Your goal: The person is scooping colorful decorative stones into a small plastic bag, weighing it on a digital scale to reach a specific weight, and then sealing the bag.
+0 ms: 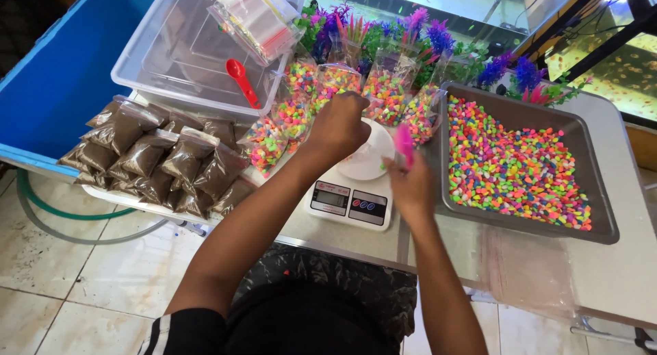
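My left hand (339, 127) is closed over the far edge of the white bowl (369, 160) that sits on a small white digital scale (350, 201). My right hand (411, 184) holds a pink scoop (404, 144) just right of the bowl, between it and a grey tray (602, 191) full of multicoloured gravel. Several clear bags of the same coloured gravel (295, 112) lie behind and to the left of my left hand.
Several bags of brown sand (157, 160) lie at the left. A clear plastic tub (171, 60) behind them holds a red scoop (241, 80) and a stack of empty bags (256, 16). Artificial plants (424, 33) stand at the back. A loose clear bag (527, 269) lies near the table's front edge.
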